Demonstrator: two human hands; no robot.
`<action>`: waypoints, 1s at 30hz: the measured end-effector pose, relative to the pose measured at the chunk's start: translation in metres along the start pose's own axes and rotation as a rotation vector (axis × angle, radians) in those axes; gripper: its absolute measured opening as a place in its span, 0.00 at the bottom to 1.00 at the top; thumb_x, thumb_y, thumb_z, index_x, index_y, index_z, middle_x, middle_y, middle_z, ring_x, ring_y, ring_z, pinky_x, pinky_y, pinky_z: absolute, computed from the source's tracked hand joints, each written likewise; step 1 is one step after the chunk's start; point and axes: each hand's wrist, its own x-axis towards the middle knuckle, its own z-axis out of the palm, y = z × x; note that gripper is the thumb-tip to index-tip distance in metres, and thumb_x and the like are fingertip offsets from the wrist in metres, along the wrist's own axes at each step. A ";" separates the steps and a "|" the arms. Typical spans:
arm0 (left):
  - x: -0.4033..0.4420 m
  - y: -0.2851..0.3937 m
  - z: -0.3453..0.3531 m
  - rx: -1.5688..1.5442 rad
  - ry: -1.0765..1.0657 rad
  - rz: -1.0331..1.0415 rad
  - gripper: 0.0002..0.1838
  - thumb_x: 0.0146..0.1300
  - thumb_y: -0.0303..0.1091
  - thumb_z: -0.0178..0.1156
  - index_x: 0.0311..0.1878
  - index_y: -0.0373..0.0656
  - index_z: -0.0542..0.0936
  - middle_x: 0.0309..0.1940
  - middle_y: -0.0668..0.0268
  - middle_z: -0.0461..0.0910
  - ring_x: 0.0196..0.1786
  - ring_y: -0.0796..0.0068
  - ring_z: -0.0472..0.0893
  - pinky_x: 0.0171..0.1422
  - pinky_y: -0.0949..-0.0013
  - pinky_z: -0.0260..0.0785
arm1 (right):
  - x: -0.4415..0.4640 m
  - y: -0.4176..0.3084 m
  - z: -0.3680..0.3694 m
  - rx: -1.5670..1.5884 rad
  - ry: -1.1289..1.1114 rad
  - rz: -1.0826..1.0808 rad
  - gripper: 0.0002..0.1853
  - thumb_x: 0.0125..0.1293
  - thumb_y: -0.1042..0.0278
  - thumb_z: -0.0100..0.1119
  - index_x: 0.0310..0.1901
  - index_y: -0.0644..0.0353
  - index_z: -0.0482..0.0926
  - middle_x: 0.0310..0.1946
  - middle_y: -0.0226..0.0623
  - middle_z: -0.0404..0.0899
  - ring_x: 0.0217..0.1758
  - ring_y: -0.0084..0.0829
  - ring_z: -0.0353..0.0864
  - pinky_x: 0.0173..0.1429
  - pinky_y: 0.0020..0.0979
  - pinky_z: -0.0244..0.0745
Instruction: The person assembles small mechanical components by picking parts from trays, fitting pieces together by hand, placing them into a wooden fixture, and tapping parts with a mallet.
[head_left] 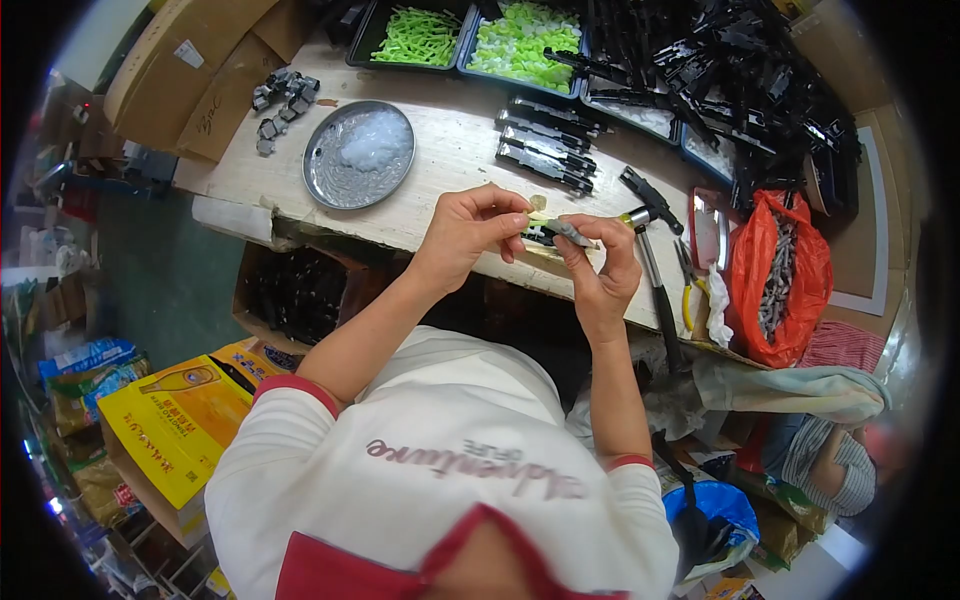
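My left hand (470,235) is closed in a pinch on a small light-green piece (536,216) at the front edge of the table. My right hand (605,270) pinches a small grey metal-looking part (573,235) close beside it. Between the fingertips the two pieces meet or nearly meet; I cannot tell whether they are joined. A dark part lies just under the fingers, partly hidden. Behind the hands, several black and silver long parts (545,150) lie in a row. A hammer (655,285) rests right of my right hand.
A round metal plate (325,185) holds clear whitish material. Bins of green sticks (415,38) and green-white pieces (525,45) stand at the back, beside piled black parts (720,70). Yellow-handled pliers (690,290) and a red bag (815,275) of metal pieces are on the right.
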 end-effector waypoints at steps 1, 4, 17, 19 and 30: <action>0.001 -0.001 -0.003 0.018 -0.028 0.003 0.07 0.56 0.25 0.59 0.38 0.34 0.78 0.27 0.65 0.77 0.25 0.80 0.77 0.29 0.78 0.71 | 0.001 0.000 -0.001 -0.089 -0.006 -0.081 0.10 0.49 0.79 0.63 0.33 0.58 0.73 0.31 0.29 0.79 0.33 0.27 0.72 0.45 0.27 0.61; 0.000 0.003 -0.007 0.047 -0.060 0.025 0.06 0.56 0.24 0.59 0.37 0.34 0.78 0.31 0.65 0.77 0.28 0.79 0.77 0.31 0.78 0.72 | 0.005 -0.006 -0.007 -0.196 -0.054 -0.093 0.10 0.48 0.77 0.65 0.32 0.58 0.75 0.28 0.29 0.78 0.30 0.26 0.72 0.42 0.26 0.60; 0.004 0.002 -0.003 0.683 -0.193 0.555 0.11 0.49 0.19 0.62 0.38 0.39 0.80 0.36 0.65 0.76 0.38 0.72 0.76 0.40 0.75 0.70 | -0.001 -0.001 -0.021 0.109 -0.205 0.458 0.09 0.49 0.75 0.63 0.34 0.64 0.80 0.27 0.34 0.77 0.32 0.26 0.73 0.41 0.24 0.65; 0.006 0.000 -0.005 0.768 -0.148 0.569 0.11 0.48 0.21 0.63 0.38 0.40 0.80 0.37 0.66 0.76 0.40 0.71 0.75 0.42 0.73 0.68 | 0.003 0.000 -0.033 -0.044 -0.280 0.265 0.09 0.53 0.75 0.62 0.36 0.66 0.79 0.32 0.31 0.76 0.36 0.21 0.71 0.43 0.21 0.65; 0.020 -0.034 -0.002 1.196 -0.008 0.664 0.12 0.43 0.29 0.65 0.35 0.46 0.81 0.36 0.71 0.75 0.47 0.71 0.68 0.52 0.66 0.50 | 0.000 0.020 -0.056 -0.140 -0.315 0.428 0.08 0.54 0.73 0.62 0.34 0.68 0.78 0.30 0.31 0.73 0.33 0.21 0.69 0.39 0.22 0.63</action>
